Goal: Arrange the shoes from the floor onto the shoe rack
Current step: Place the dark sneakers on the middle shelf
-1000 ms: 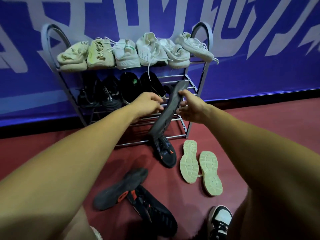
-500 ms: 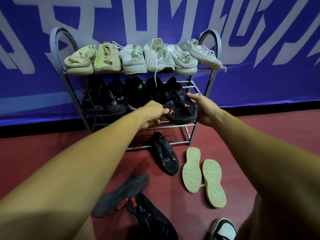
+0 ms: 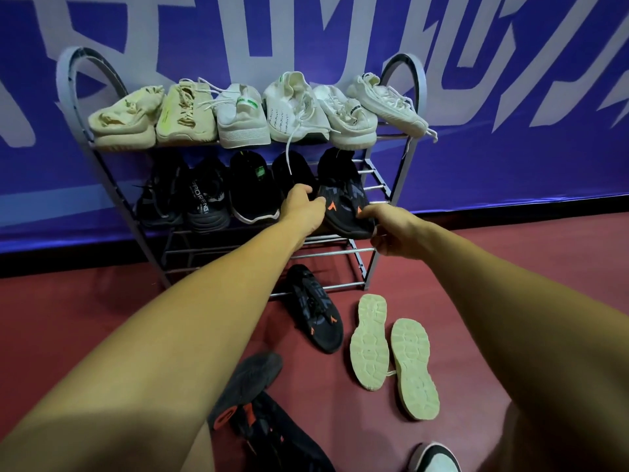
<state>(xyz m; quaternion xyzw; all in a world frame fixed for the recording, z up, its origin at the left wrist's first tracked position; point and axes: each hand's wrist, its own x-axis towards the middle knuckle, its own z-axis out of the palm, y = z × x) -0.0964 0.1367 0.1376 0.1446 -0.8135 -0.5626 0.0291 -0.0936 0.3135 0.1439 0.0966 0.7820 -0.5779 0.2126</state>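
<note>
Resting on rack (image 3: 413,97) middle shelf, right end: black shoe (image 3: 343,202) with orange marks, toe toward camera. Left hand (image 3: 303,207) curled against shoe's left side, fingers on it. Right hand (image 3: 391,229) at toe's right edge, fingers bent; grip unclear, possibly just touching. Matching black shoe (image 3: 315,310) on floor (image 3: 85,318) below rack.

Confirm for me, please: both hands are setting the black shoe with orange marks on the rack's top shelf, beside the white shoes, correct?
Not quite. The head view shows the left hand and right hand setting the black shoe with orange marks on the middle shelf, beside other black shoes.
</note>
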